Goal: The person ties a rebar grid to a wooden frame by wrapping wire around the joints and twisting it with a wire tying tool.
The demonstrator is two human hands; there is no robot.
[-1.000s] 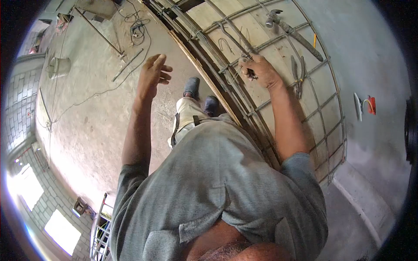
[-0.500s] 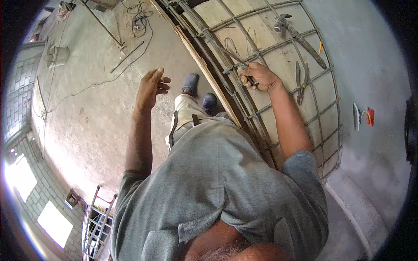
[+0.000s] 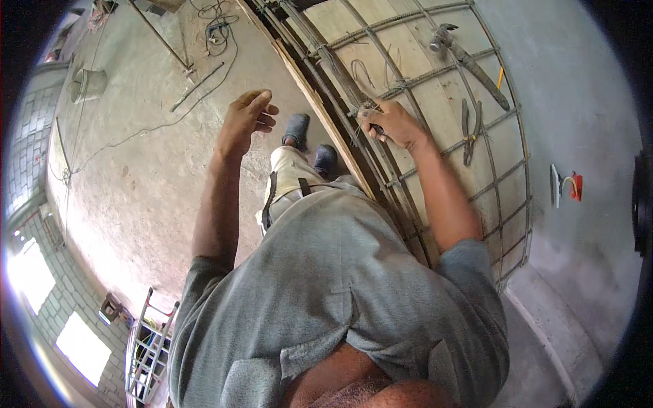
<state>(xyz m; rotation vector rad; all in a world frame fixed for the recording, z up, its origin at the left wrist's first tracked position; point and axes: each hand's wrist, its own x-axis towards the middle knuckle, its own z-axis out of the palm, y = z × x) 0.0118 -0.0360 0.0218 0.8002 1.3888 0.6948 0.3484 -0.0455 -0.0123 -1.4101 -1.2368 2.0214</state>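
My right hand [image 3: 394, 126] is closed at the near edge of a rebar grid [image 3: 520, 109], by a bundle of long bars. A dark metal tool is in its grip, mostly hidden by the fingers. Just beyond it, a loop of thin wire [image 3: 360, 70] stands up from the bars. My left hand [image 3: 248, 122] hovers over the concrete floor with nothing in it, fingers loosely curled and apart. To the right of my right hand, pliers [image 3: 468, 139] with parted handles and a claw hammer [image 3: 479, 78] lie on the grid.
A wooden board edge [image 3: 326, 119] runs along the grid's near side. Against the right wall [image 3: 564, 88] is a red electrical box [image 3: 576, 185] with a wire. A bucket [image 3: 88, 86], a cable [image 3: 143, 132] and a rod [image 3: 197, 87] lie leftward; a ladder [image 3: 149, 353] stands lower left.
My right hand has shifted slightly left and turned, and the rod that stuck out of it is no longer distinct. My left hand has risen a little and moved right.
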